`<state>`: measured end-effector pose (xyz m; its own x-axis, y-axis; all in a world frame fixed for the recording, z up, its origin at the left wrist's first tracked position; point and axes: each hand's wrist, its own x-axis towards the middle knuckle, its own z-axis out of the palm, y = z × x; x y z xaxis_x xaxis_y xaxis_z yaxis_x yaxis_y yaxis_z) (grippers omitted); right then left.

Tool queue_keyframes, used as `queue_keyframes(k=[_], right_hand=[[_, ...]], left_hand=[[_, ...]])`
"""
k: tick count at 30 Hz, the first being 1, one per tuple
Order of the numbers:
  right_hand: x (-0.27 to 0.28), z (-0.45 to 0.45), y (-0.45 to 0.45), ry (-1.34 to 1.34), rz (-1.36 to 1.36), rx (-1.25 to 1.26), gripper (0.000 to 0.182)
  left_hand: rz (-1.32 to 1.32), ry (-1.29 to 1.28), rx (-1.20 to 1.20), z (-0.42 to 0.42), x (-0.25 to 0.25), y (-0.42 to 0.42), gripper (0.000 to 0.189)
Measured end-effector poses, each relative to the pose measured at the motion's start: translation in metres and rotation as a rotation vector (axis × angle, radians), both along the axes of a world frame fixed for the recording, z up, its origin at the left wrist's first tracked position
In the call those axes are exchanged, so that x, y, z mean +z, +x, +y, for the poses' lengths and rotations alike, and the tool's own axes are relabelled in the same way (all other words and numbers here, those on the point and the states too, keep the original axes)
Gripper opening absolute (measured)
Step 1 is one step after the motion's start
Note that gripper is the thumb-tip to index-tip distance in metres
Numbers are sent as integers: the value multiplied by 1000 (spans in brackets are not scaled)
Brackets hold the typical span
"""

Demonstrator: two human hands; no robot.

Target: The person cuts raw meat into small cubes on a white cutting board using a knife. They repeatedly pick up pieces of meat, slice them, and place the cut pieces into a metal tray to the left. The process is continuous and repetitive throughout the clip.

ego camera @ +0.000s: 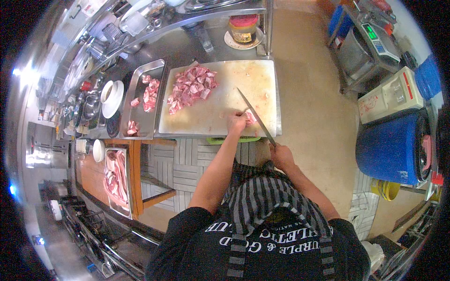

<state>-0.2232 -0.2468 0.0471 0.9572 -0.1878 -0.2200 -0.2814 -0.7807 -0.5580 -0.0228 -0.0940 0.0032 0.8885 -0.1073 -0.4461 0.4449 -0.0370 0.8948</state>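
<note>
My right hand (281, 156) grips the handle of a long kitchen knife (256, 116), whose blade slants up and left across the right part of a white cutting board (228, 84). The blade lies along the right side of a small piece of raw meat (250, 117). My left hand (237, 122) holds that piece down against the board with its fingers. A heap of cut meat chunks (195, 84) covers the board's upper left. Left of the board, a steel tray (142, 121) contains more chunks (151, 95) in loose groups.
Behind the board, a red-lidded tub (243, 28) stands on a plate beneath a steel shelf. White bowls (111, 98) are left of the tray. Meat slabs (116, 175) fill another tray on a wooden table (89, 172). A blue barrel (386, 147) and a digital scale (379, 42) stand right.
</note>
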Motion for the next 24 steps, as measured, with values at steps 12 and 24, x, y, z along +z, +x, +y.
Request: queue_keyframes(k=[12, 24], right_hand=[[-1, 1, 2, -33, -135, -74, 37], [-16, -7, 0, 51, -321, -249, 41]], left_hand=[[360, -66, -110, 1, 12, -25, 24], [-939, 800, -604, -24, 57, -10, 19]])
